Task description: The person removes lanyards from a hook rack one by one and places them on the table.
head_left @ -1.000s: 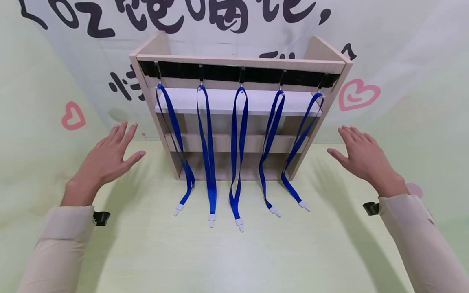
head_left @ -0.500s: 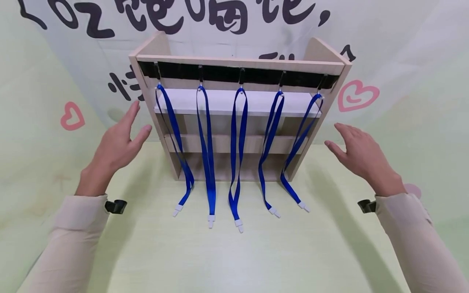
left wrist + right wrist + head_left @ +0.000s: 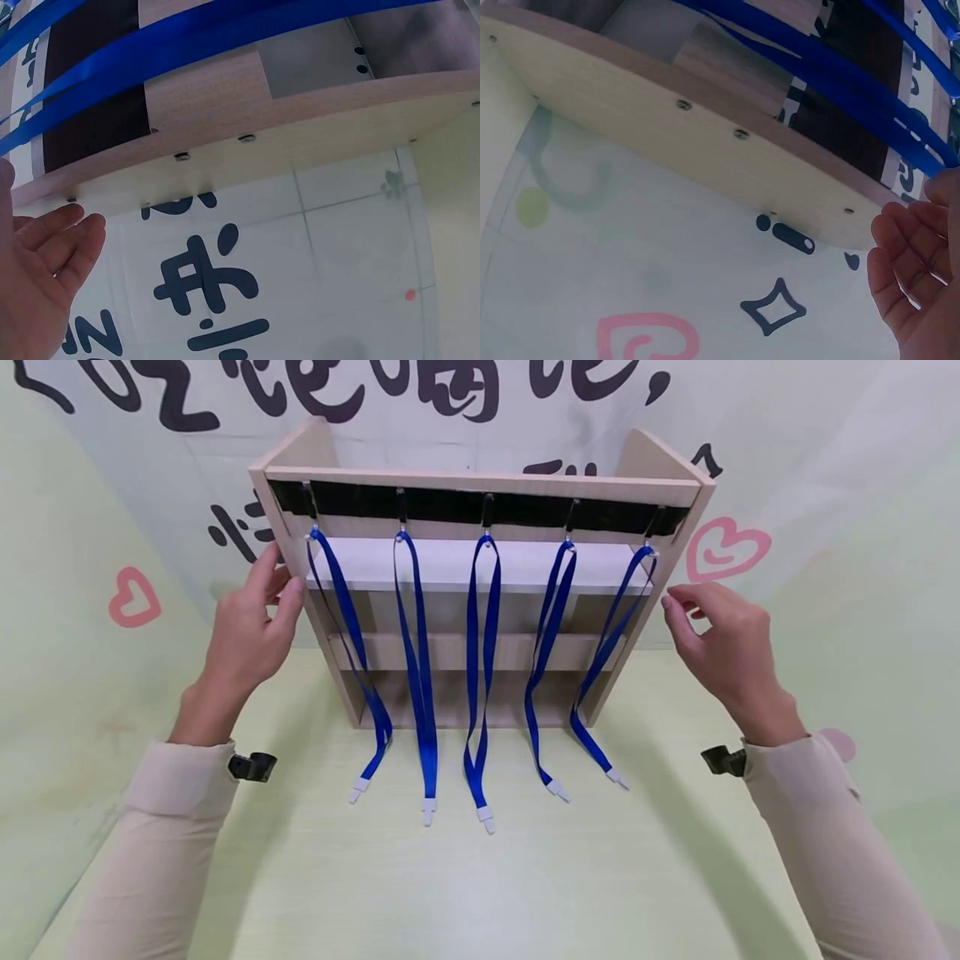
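A small wooden shelf rack [image 3: 483, 485] stands against the back wall. Blue lanyards [image 3: 492, 602] with white plastic clips [image 3: 486, 818] hang from hooks on its black strip. In the head view my left hand [image 3: 251, 635] is at the rack's left side panel, thumb near the front edge, fingers loosely bent along the outer face. My right hand [image 3: 727, 647] is beside the right panel, its fingers bent and thumb close to the index finger. Both wrist views show the fingers [image 3: 64, 232] close to the panel's outer face [image 3: 727, 157]; contact is unclear. Neither hand holds a lanyard.
The pale green table [image 3: 495, 893] spreads in front of the rack, and the lanyard ends hang out over it. A printed wall sheet [image 3: 480, 447] with black lettering and pink hearts is behind. Each wrist wears a black camera mount [image 3: 255, 767].
Both hands have moved inward to the rack's sides, the left one further. Their fingers have gone from spread to bent. The head view has shifted slightly; the lanyards hang as before.
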A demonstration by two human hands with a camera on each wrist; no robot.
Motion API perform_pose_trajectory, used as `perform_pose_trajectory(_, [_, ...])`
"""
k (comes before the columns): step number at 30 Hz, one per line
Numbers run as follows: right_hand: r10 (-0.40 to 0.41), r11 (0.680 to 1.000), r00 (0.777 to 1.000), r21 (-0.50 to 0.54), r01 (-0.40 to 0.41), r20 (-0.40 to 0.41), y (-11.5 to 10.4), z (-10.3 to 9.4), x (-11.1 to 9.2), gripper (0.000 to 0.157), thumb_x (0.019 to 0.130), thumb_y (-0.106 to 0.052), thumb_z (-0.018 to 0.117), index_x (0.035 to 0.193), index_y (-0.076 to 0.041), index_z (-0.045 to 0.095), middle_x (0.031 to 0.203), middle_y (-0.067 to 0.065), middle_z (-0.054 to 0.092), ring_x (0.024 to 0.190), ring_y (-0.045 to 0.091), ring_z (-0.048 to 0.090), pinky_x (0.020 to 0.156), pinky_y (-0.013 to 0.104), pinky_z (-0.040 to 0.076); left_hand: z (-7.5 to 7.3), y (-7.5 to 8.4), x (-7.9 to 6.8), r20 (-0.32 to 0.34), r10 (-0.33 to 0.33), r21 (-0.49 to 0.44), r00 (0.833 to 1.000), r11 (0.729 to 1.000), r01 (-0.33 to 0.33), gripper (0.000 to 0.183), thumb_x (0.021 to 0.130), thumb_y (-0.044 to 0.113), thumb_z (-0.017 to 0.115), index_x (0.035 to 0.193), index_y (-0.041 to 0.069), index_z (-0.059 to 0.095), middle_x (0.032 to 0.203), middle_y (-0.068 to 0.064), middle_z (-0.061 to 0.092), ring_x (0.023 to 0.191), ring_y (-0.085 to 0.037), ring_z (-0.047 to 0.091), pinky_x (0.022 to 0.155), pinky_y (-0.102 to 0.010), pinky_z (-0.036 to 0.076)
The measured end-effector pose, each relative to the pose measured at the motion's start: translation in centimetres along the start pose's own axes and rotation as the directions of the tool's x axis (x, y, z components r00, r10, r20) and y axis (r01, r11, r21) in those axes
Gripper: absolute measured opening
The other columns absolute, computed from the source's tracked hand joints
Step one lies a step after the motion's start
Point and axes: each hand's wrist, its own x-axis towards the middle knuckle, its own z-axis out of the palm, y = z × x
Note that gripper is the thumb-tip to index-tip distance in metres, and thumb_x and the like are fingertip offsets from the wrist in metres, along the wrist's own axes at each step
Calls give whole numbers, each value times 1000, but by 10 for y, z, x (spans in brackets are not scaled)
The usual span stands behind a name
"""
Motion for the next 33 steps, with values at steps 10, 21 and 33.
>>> perform_pose_trajectory(10, [119, 992, 992, -36, -120, -37, -29, 7, 26, 33, 94, -24, 67, 105, 6, 71, 91, 19, 71, 78, 34, 69, 70, 20, 50, 8, 8, 8, -60, -4, 16, 998, 1000, 5, 43, 103, 30, 42, 133, 2, 52, 126, -17, 67, 112, -32, 67, 86, -18, 53])
perform_pose_trajectory(21, [156, 968, 983, -185, -172, -97, -45, 16, 41, 48, 93, -41, 64, 82, 6, 66, 73, 21, 67, 59, 37, 60, 48, 38, 38, 13, 22, 18, -106, -135, 56, 985, 988, 141, 45, 103, 29, 39, 123, -7, 55, 111, -26, 69, 106, -38, 67, 88, -55, 56])
perform_pose_trajectory(33, [193, 975, 981, -105, -194, -23, -52, 3, 49, 35, 97, -18, 59, 82, 12, 70, 67, 23, 65, 54, 35, 58, 54, 21, 36, 15, 25, 21, -128, -131, 112, 983, 983, 146, 42, 102, 23, 39, 118, -12, 56, 112, -29, 69, 102, -42, 68, 85, -55, 57])
